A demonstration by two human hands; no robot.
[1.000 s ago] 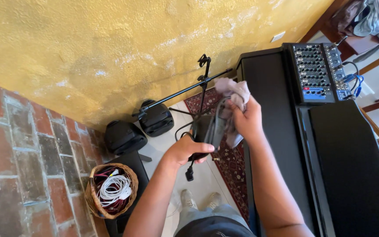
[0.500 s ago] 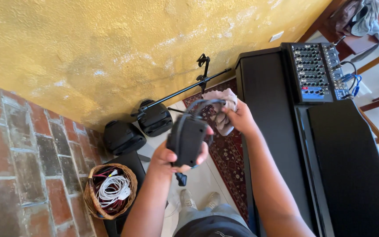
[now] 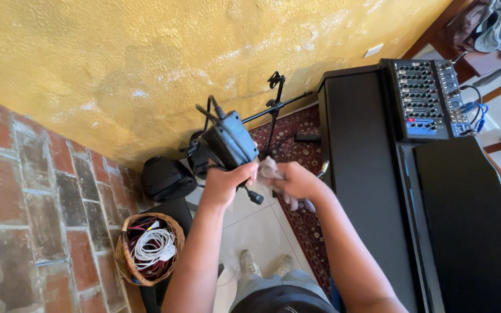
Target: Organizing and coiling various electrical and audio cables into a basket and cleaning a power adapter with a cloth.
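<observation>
A black digital piano (image 3: 372,174) with an audio mixer (image 3: 421,98) on top ran along the person's right, a microphone stand (image 3: 273,110) leaned toward the yellow wall (image 3: 146,52), and a wicker basket (image 3: 131,272) of coiled cables sat on the floor by the brick — all well below the hands. The left hand (image 3: 224,184) was closed around the lower end of a black boxy device (image 3: 227,142), whose long axis tilted up and away from the fingers with its cable sprouting from the far end. The right hand (image 3: 297,181), just beside it and touching near the device's base, was bunched around a greyish cloth (image 3: 271,169) — the cloth lay between the two hands, nearer the right.
</observation>
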